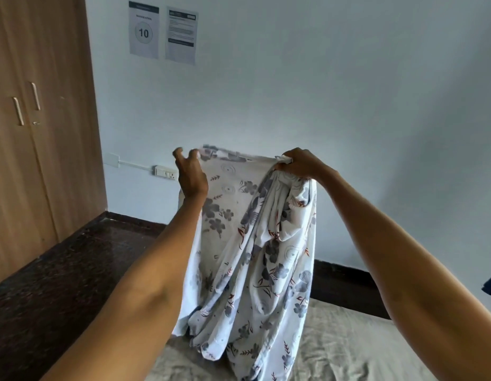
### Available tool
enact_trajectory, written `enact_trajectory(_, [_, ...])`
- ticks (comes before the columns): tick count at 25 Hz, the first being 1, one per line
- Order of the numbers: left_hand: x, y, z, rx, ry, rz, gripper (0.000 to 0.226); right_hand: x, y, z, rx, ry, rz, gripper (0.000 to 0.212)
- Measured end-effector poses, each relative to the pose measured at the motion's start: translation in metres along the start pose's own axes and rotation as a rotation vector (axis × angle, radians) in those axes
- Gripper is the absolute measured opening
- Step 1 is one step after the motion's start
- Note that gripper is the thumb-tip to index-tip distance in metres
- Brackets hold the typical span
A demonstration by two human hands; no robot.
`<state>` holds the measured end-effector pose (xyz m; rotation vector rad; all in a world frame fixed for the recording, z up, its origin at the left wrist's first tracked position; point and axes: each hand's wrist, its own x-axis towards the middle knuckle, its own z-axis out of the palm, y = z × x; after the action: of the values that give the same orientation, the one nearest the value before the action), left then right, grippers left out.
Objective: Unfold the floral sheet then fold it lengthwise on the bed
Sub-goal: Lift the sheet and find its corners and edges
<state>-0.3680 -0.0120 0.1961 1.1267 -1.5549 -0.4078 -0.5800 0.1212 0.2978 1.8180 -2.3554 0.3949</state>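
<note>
Wooden wardrobe (32, 133) stands at left, two doors shut, each with a pale metal bar handle (35, 96); a small keyhole sits below them. Pale blue-white wall (321, 92) behind. Two printed paper notices (163, 31) stuck high on it side by side; the left one shows "10" in a circle, other text too small to read. White switch-and-socket plate (165, 171) low on wall, thin white conduit running left from it. Dark speckled stone floor (60, 270), dark skirting along wall base. Dark blue item at right edge, unidentifiable.
</note>
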Motion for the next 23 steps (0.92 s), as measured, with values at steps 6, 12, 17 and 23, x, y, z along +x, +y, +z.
enact_trajectory(6, [-0.081,-0.046,0.022,0.140,-0.581,0.061,0.040,0.003,0.006,-0.004,0.003,0.047,0.024,0.022])
enact_trajectory(12, [-0.091,-0.040,0.053,0.326,-0.684,-0.029,0.038,0.006,-0.006,0.005,0.052,0.046,-0.062,0.027])
enact_trajectory(17, [-0.088,-0.029,0.067,0.214,-0.506,-0.180,0.044,0.010,-0.011,0.007,0.075,0.040,-0.077,0.029])
enact_trajectory(23, [-0.100,-0.044,0.070,-0.036,-0.641,-0.115,0.034,0.008,-0.011,0.010,0.071,0.031,-0.065,0.025])
